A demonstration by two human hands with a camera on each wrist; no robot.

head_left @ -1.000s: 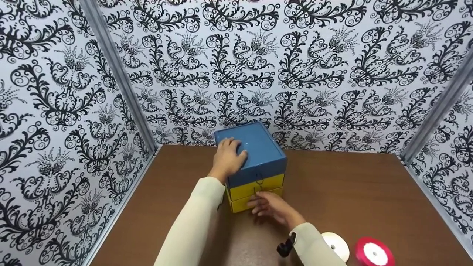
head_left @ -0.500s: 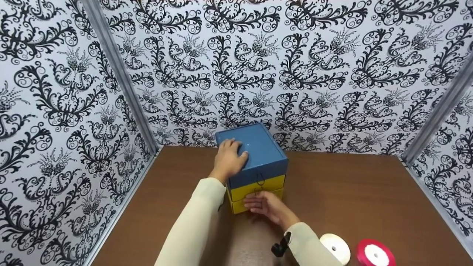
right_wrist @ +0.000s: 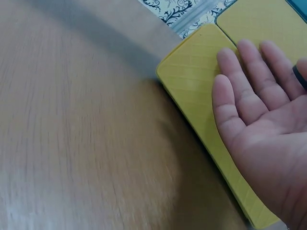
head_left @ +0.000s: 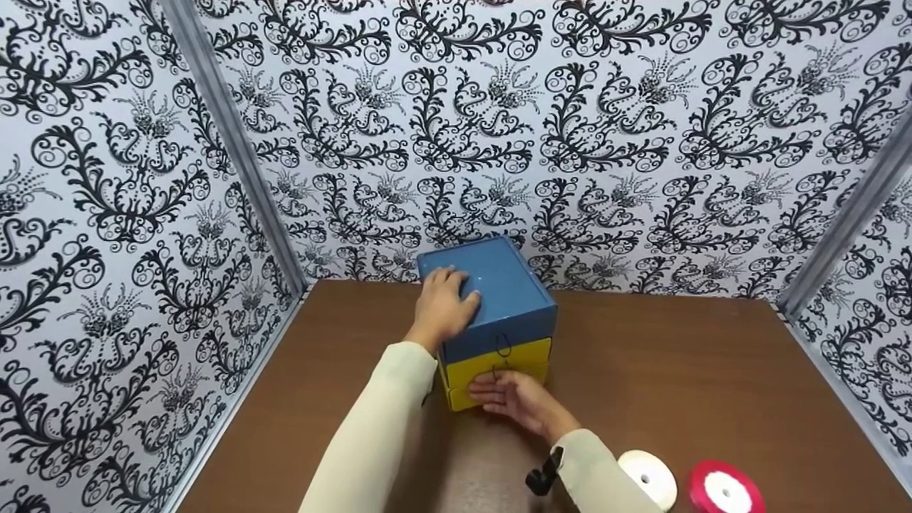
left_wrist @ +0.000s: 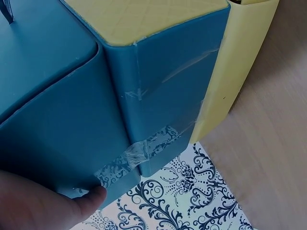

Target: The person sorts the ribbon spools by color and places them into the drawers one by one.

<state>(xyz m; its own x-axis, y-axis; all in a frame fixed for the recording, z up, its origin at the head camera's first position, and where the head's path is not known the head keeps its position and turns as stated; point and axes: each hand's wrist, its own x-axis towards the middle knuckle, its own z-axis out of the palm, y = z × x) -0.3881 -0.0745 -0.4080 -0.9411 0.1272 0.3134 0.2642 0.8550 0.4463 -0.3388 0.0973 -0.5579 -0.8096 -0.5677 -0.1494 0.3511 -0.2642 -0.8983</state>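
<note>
A stacked drawer box [head_left: 499, 285] stands on the table, with a blue top tier, two yellow drawer fronts below and dark ribbon pulls in front. My left hand [head_left: 442, 306] rests on the left part of its blue top. In the left wrist view, a digit [left_wrist: 91, 201] touches the blue casing. My right hand [head_left: 524, 402] is palm up before the yellow fronts. Its four fingers lie extended, while the thumb pinches a dark ribbon pull [right_wrist: 299, 77] against the hand at the right wrist view's edge. All drawers look closed.
A cream ribbon spool [head_left: 659, 484] and a red ribbon spool [head_left: 727, 491] lie at the front right of the brown table [head_left: 677, 370]. Patterned panels [head_left: 605, 142] enclose the back and sides. Clear tape [left_wrist: 139, 153] joins the blue tiers.
My right hand has shifted slightly left and turned palm up against the yellow fronts, its thumb at the ribbon pull. The left hand stays on the blue top.
</note>
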